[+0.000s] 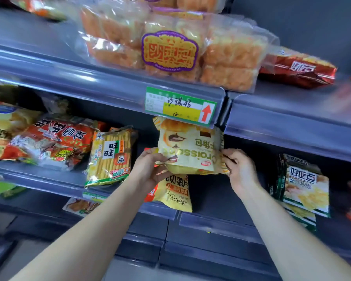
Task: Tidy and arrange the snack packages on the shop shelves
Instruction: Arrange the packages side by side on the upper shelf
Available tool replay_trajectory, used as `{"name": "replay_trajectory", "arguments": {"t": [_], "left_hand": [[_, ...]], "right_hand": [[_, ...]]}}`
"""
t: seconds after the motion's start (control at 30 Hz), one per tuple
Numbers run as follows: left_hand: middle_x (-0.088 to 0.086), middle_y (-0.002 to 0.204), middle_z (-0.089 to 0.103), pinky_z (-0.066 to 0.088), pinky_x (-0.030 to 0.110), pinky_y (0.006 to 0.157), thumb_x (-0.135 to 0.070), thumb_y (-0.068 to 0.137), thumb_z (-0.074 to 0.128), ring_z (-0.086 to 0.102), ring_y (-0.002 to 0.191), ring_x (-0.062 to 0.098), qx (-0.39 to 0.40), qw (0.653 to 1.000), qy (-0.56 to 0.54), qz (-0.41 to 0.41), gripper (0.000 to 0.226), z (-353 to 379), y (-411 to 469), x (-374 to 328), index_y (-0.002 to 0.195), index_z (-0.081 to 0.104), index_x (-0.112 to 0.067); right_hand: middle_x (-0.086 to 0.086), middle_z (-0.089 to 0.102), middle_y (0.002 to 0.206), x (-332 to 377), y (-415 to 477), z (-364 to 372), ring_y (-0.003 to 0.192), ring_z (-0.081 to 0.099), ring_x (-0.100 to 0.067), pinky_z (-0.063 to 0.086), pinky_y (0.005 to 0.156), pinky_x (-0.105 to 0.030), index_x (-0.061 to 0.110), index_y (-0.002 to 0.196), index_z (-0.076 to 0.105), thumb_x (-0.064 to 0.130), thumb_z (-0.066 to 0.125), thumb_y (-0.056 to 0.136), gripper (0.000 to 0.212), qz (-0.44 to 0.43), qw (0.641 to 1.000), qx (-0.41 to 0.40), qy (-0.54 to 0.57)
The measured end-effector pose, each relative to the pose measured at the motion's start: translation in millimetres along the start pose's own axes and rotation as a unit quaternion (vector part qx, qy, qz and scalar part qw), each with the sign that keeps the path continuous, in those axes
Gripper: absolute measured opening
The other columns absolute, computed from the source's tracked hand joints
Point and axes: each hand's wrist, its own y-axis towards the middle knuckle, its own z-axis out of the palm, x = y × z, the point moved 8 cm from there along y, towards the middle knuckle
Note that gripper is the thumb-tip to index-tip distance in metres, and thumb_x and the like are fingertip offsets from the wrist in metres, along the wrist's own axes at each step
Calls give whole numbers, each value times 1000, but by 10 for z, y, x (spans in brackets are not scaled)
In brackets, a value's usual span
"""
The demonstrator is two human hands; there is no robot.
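A pale yellow croissant bag (188, 147) is held upside down in front of the middle shelf, just under the price tag. My left hand (150, 169) grips its lower left corner and my right hand (239, 169) grips its lower right edge. Below the bag lies a yellow potato chip bag (175, 194) that hangs over the shelf's front lip (162, 211). Left of my hands a yellow cracker pack (109, 157) leans on the same shelf, beside a red rice cracker bag (55, 140).
On the upper shelf (69, 78) sit clear bags of orange-brown cakes (170, 43) and a red bag (298, 67). A green price tag (180, 107) hangs on its edge. White and green snack packs (304, 185) stand on the right-hand shelf.
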Motion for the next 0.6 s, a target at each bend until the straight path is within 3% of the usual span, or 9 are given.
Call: {"name": "replay_trajectory", "arguments": {"t": [0.07,0.2,0.3,0.4,0.53,0.6], "left_hand": [[10,93,70,59,35,60,10,81,49,71,74,21,6,1000,16,13,35,42,-200,75,105,54,-14],[10,87,65,57,34,54,16,77,42,69,66,22,3,999,30,31,41,96,-615,230,100,54,-15],[16,93,59,55,36,60,17,71,35,63,70,29,-9,998,33,52,46,76,-915,303,101,55,-12],[15,80,60,53,32,52,17,67,31,59,65,28,-24,995,59,76,46,77,-1266,302,95,55,-11],[14,73,57,48,33,57,18,65,37,56,63,28,-37,978,157,136,44,152,-1742,205,90,58,-11],[11,72,58,45,33,58,14,63,43,56,62,26,-32,957,235,168,38,268,-1925,129,84,59,-13]], "right_hand": [[-9,67,97,10,-106,-78,87,65,-24,50,70,-32,14,91,63,-5,52,85,23,-7,1000,-7,-22],[-14,65,119,26,-401,-266,108,63,-29,49,96,-47,8,130,53,-4,60,85,47,-17,998,12,-67],[-12,67,111,152,-719,-387,105,64,-28,51,86,-40,13,131,54,9,63,89,43,-23,996,47,-78],[-4,66,106,364,-1060,-458,99,63,-19,48,80,-30,17,132,51,19,69,86,49,-50,990,77,-105],[5,49,130,623,-1535,-467,113,50,-9,43,80,-20,29,138,45,27,79,76,71,-124,956,120,-238],[9,44,139,691,-1723,-382,124,43,-8,43,91,-26,37,138,44,36,83,70,79,-150,926,156,-311]]}}
